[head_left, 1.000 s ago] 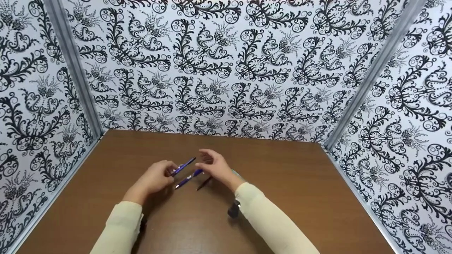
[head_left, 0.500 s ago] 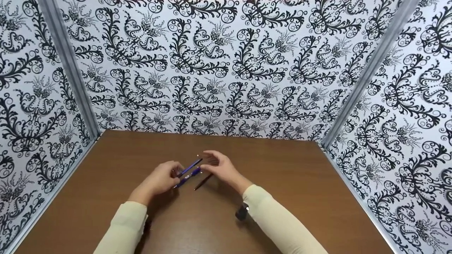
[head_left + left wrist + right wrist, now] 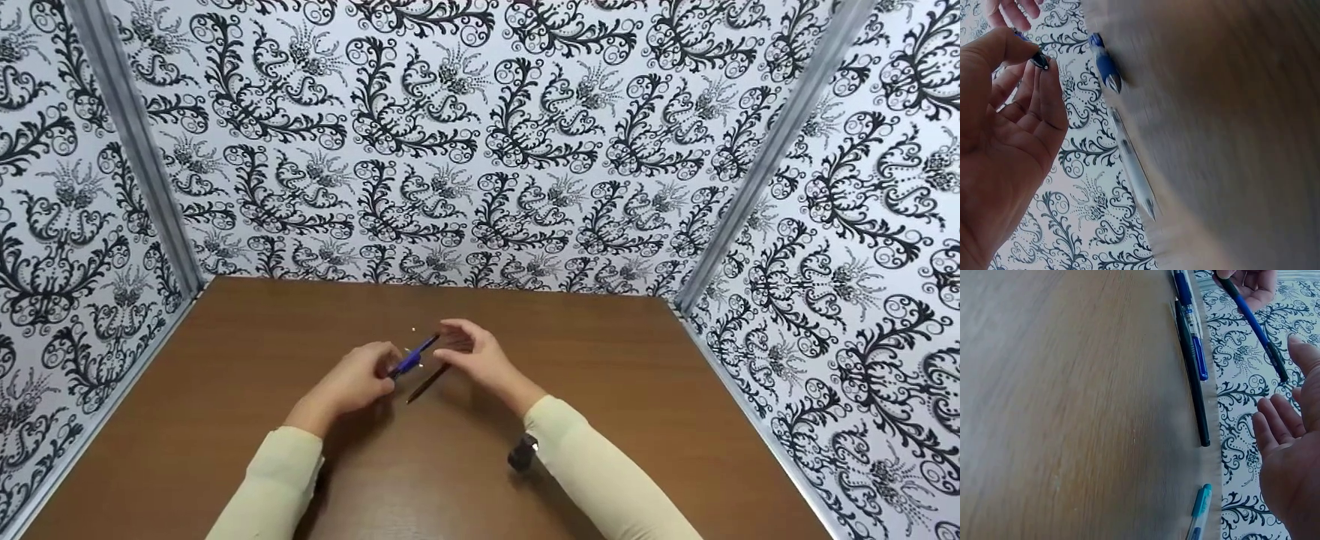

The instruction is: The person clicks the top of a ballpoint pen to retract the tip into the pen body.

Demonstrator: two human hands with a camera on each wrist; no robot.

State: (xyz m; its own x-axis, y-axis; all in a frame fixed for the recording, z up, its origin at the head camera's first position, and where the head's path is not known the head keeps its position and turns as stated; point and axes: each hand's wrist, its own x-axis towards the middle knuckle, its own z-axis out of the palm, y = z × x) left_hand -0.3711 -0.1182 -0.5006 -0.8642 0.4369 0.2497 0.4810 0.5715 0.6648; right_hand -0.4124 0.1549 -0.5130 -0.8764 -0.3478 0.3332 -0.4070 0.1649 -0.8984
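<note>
My left hand (image 3: 358, 380) pinches one end of a blue pen with black ends (image 3: 1253, 325), holding it tilted above the table. The pen's far end points towards my right hand (image 3: 486, 364). That hand has its fingers apart and relaxed, with nothing between them; in the right wrist view the pen tip is close to its thumb. Beneath lie a second blue pen (image 3: 1200, 358) and a black pen (image 3: 1195, 382), side by side on the wood. In the head view the held pen overlaps the blue one on the table.
A white pen (image 3: 1136, 174) lies beyond the blue one in the left wrist view. A pen with a teal cap (image 3: 1201, 502) is near my right hand. Patterned walls (image 3: 450, 150) enclose the brown table (image 3: 600, 390) at the back and sides.
My left hand has moved to the right with the held pen, bringing its tip closer to my right hand. My right hand has shifted slightly right, fingers still apart.
</note>
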